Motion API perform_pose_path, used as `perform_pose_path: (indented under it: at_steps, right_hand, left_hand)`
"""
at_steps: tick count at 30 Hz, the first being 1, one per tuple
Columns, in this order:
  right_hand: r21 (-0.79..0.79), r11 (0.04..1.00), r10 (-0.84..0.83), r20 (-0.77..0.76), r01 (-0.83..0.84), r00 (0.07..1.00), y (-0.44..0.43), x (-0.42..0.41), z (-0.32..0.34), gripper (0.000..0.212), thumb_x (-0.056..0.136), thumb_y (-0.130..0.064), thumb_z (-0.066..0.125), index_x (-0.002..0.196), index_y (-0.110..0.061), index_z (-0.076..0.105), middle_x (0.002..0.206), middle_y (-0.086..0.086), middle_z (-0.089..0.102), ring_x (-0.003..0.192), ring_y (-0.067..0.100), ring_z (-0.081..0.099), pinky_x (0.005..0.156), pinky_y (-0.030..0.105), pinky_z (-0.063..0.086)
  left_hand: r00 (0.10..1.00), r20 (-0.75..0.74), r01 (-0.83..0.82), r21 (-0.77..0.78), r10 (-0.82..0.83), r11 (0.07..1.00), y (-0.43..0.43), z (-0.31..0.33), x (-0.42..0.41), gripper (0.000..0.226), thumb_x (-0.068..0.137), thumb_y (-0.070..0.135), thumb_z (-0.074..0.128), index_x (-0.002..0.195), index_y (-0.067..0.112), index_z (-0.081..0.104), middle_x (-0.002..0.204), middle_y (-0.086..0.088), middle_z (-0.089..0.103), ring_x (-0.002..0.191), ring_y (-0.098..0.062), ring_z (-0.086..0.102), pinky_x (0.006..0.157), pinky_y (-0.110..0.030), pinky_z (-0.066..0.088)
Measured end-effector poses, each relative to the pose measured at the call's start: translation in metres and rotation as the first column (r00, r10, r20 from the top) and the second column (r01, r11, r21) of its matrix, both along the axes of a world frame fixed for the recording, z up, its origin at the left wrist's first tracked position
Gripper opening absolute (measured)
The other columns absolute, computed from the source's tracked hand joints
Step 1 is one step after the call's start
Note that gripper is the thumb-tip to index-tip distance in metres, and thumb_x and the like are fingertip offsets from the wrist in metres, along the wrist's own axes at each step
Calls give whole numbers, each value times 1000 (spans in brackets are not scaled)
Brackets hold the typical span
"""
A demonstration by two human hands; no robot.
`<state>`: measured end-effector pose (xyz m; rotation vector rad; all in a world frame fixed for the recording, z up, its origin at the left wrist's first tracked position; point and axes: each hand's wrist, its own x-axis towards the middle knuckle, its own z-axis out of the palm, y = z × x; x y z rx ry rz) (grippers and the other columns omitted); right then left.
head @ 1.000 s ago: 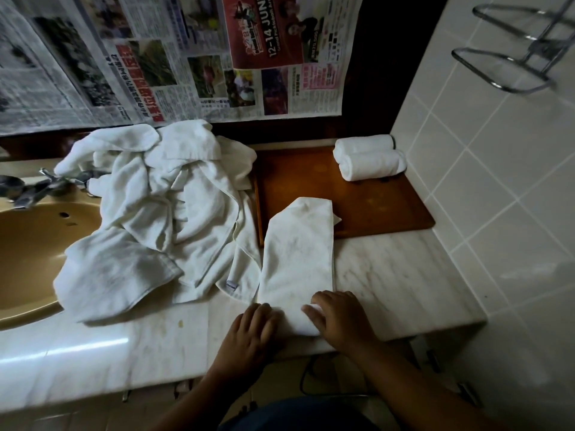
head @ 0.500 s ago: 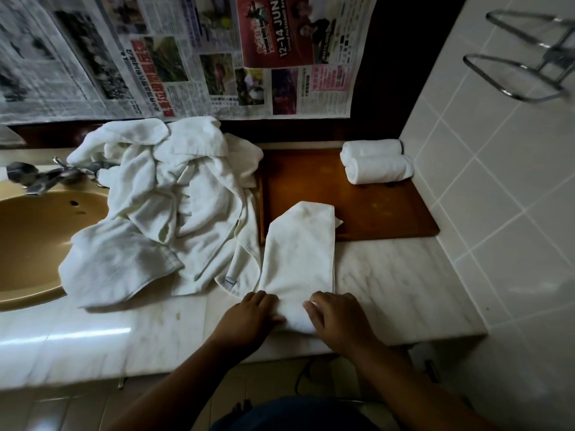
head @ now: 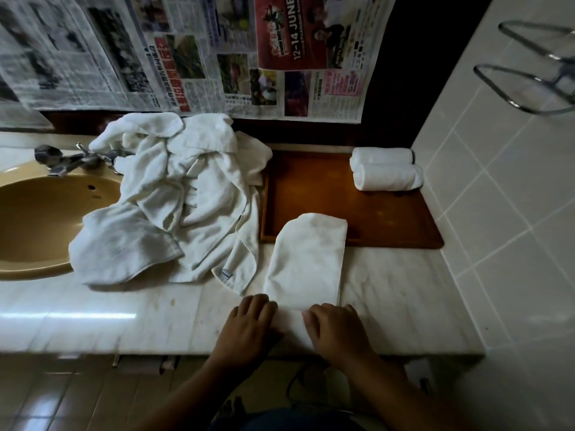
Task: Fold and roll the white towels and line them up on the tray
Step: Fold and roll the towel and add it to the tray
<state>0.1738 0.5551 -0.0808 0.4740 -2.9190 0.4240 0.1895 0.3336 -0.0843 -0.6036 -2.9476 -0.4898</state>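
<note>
Left hand (head: 249,326) and right hand (head: 334,329) curl over the near end of the folded towel (head: 306,262), each grip clamped on it; fingertips blurred. Towel is a long flat terry strip on the glossy marble desk (head: 404,300), rounded far end lapping the near rim of the wooden tray (head: 311,194). Two rolled towels (head: 387,179) touch in the tray's far right corner; crumpled towel pile (head: 186,197) left of it covers part of the faucet (head: 59,158) and sink (head: 37,219) edge.

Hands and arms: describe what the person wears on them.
The left hand and right hand are ungloved, with no ring, watch or bracelet showing. Both forearms are uncovered to the frame edge; no sleeve is in view.
</note>
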Motion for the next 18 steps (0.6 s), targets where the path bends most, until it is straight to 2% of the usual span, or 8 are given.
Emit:
perform_pose_path:
  at_steps: [2,4,8,11,14,16,18]
  right_hand:
    - [-46,999,7,12,-6,1000,3,1,0,40,99,-44,39,68,-25,56,59,-4,57,49,14,52,61,28,35]
    - [-43,999,27,30,-26,999,7,3,1,40,99,-43,36,69,-25,55,60,-4,59,51,15,53,62,29,35]
    - [41,999,7,-15,-6,1000,10,16,-1,30,99,-40,38,82,-24,56,76,-4,57,62,17,53,59,33,39]
    - [14,1000,7,-20,-7,1000,15,27,-11,27,99,-41,41,103,-22,59,95,-1,56,73,19,54,61,36,47]
    - [2,1000,15,-20,-15,1000,20,31,-13,31,101,-43,40,108,-21,61,96,0,58,75,19,54,63,36,46]
    - [40,999,5,-40,-4,999,20,27,-10,31,100,-41,39,96,-22,62,87,-1,59,70,21,55,61,35,42]
    - [53,998,-19,-28,21,999,17,21,-3,32,99,-39,37,84,-22,59,77,-2,58,64,23,56,59,34,38]
  left_hand:
    - [992,-113,51,-84,-61,995,1,-16,14,63,86,66,54,120,14,59,117,-7,59,102,-27,54,74,-36,54]
    - [986,-156,38,-108,-55,993,4,-23,21,70,85,73,50,119,13,59,112,-6,60,96,-26,55,69,-35,55]
    - [996,-85,13,-93,-21,996,8,-19,11,70,81,84,43,109,22,59,94,6,60,78,-17,58,53,-29,49]
    - [993,110,-38,-74,46,996,11,-2,1,83,75,94,30,109,24,59,98,7,61,87,-16,59,59,-33,50]
    - [941,323,-92,-41,101,995,16,13,-7,101,62,101,16,109,23,57,105,5,60,98,-16,56,73,-34,47]
    - [895,423,-133,-41,138,990,22,22,-12,91,68,96,26,109,21,59,108,1,63,101,-17,58,78,-34,47]
    - [865,469,-189,-27,180,982,27,25,-15,69,81,83,39,103,20,60,107,-1,65,100,-19,60,77,-34,45]
